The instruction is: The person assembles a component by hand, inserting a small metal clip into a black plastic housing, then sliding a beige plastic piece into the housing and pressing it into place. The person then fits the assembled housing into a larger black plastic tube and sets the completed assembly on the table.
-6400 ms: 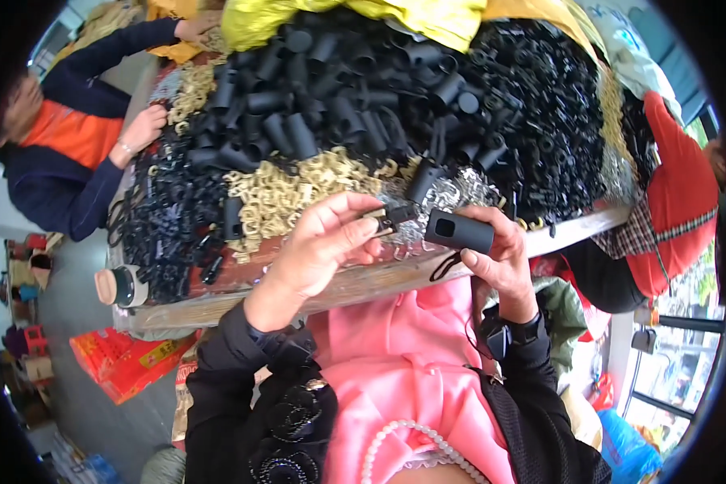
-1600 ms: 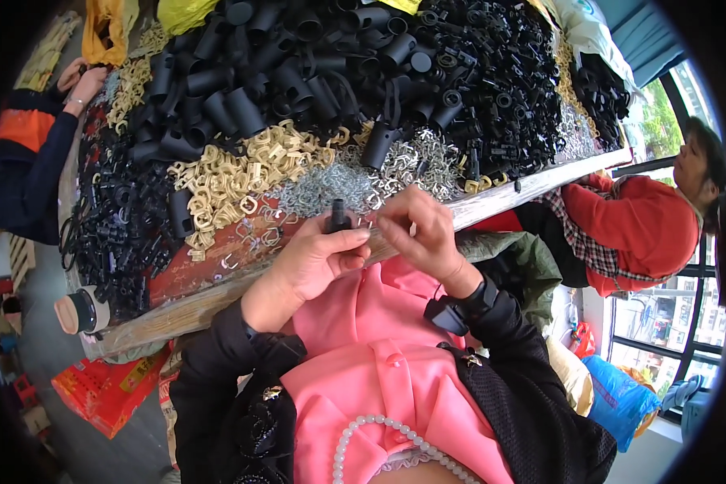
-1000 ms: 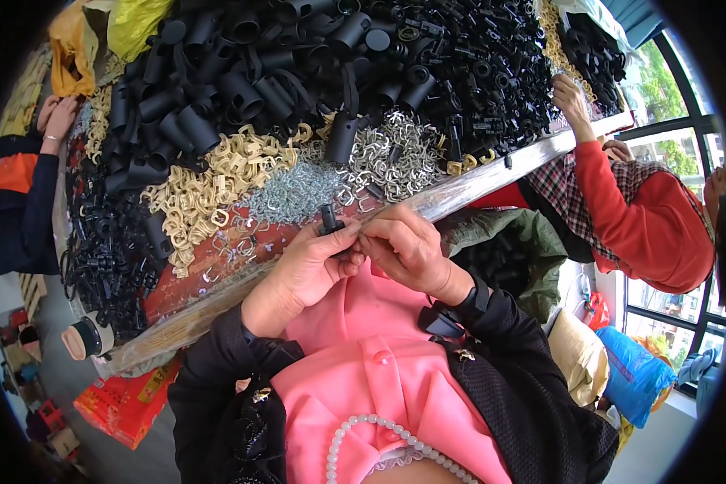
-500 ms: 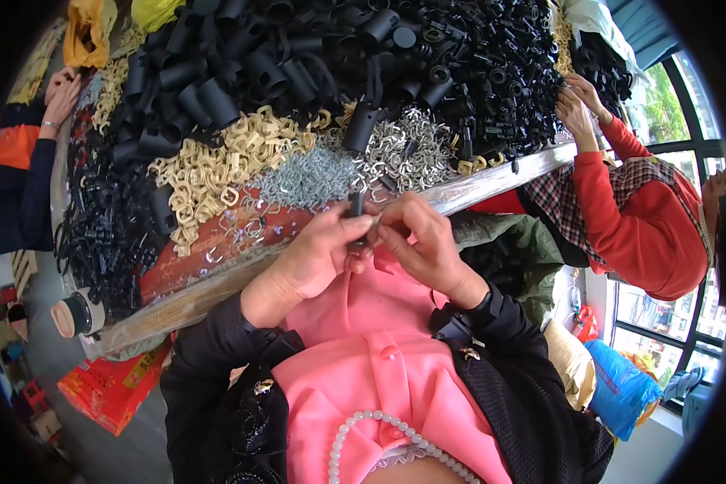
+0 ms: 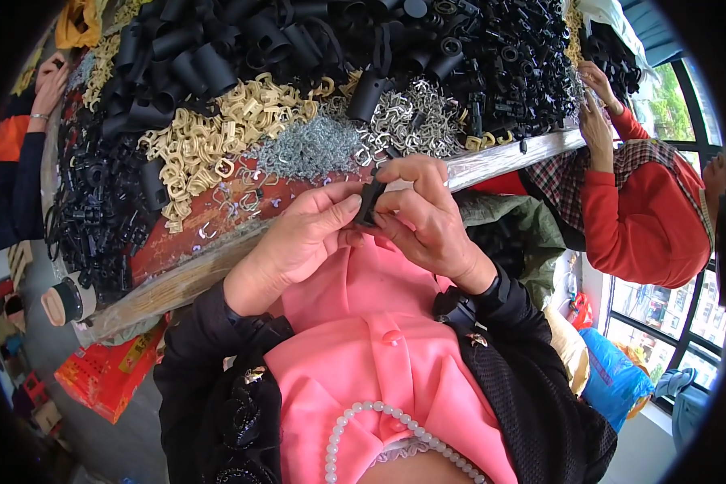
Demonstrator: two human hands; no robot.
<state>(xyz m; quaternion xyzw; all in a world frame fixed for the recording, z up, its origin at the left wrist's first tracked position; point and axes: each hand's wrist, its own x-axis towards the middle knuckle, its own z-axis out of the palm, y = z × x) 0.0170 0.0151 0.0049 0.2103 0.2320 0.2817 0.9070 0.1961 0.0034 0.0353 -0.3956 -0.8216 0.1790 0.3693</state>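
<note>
Close in front of my chest, both hands meet at a small black plastic part (image 5: pixel 369 202). My left hand (image 5: pixel 310 230) pinches it between thumb and fingers from the left. From the other side my right hand (image 5: pixel 427 214) grips it, index finger over its top and thumb below. The part's exact kind is partly hidden by my fingers. Just beyond my hands, on the table edge, lie a pile of silver metal clips (image 5: pixel 415 121), a heap of small grey metal pieces (image 5: pixel 310 149) and a mound of beige plastic buckles (image 5: pixel 218 141).
Black cylinders (image 5: pixel 210 68) and small black parts (image 5: pixel 516 73) cover the far table (image 5: pixel 169 256). A person in red sleeves (image 5: pixel 621 218) works at the right, and another person's hands (image 5: pixel 50 85) at the far left. A green sack (image 5: pixel 532 234) stands right of me; a roll (image 5: pixel 66 302) sits at the left corner.
My right hand has risen and closed over the top of the black part, which is now tilted. The view has shifted slightly. The right-hand person's hands have moved lower.
</note>
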